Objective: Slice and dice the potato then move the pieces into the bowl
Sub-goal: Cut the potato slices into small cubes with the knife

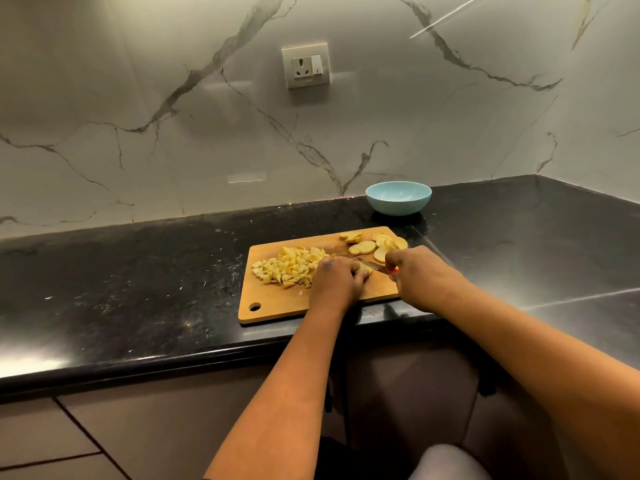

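My left hand (337,277) lies fingers-down on the chopping board (277,303), curled over a potato slice (365,268) and pinning it to the wood. My right hand (415,275) grips the knife (372,264) by its red handle, of which only a sliver shows below my fingers; the blade points left, toward my left hand, with its tip just above the slice I am holding.

Just left of my left hand sits a heap of diced potato (289,266), pale yellow cubes spread over the middle of the board, with one or two loose bits lying nearer the front edge. Behind my right hand, at the board's far right corner, are the uncut round slices (377,245), overlapping one another, some lying right at the board's edge.

The board rests on the black worktop (138,289), its front left corner, the one with the hanging hole, close to the worktop's front edge. The light blue bowl (398,198) stands on the worktop behind the board's far right corner, apart from it and near the marble wall (173,133). I can see no potato in it. A socket with a switch (305,65) is set in the wall above.
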`<state>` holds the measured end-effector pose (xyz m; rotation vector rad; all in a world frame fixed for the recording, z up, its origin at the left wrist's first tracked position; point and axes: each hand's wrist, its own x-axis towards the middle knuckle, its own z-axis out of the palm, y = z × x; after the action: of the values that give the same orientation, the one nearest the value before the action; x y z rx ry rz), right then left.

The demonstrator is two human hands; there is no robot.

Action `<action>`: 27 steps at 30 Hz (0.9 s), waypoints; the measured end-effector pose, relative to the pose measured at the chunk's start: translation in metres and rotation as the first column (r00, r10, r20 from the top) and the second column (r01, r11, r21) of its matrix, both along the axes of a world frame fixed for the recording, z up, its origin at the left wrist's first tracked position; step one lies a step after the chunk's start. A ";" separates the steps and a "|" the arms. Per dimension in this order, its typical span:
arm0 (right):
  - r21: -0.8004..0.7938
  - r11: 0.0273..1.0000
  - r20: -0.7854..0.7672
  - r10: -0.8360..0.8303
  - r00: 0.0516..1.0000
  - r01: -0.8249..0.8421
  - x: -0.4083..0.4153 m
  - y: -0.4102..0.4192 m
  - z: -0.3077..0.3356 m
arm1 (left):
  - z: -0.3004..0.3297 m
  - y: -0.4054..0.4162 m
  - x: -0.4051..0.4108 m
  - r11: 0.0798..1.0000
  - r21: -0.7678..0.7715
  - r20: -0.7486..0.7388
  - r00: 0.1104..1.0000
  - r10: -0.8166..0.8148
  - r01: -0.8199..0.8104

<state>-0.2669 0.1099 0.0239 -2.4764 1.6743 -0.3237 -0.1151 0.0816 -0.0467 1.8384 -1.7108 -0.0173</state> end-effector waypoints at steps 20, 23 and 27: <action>0.015 1.000 -0.045 -0.027 0.999 0.028 0.005 0.004 0.004 | 0.001 0.011 -0.002 0.997 -0.071 -0.052 0.999 -0.013 0.010; 0.029 0.999 -0.095 -0.019 0.995 0.022 0.011 0.006 0.009 | 0.001 0.009 -0.002 0.999 -0.041 -0.009 1.000 -0.022 0.022; 0.059 0.998 -0.212 -0.019 0.977 0.033 0.000 0.010 0.036 | 0.001 0.004 0.004 1.000 0.008 -0.027 0.999 -0.030 0.030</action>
<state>-0.2670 0.1202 0.0603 -2.5202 1.7653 -0.0095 -0.1113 0.0859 -0.0454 1.8104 -1.7217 -0.0611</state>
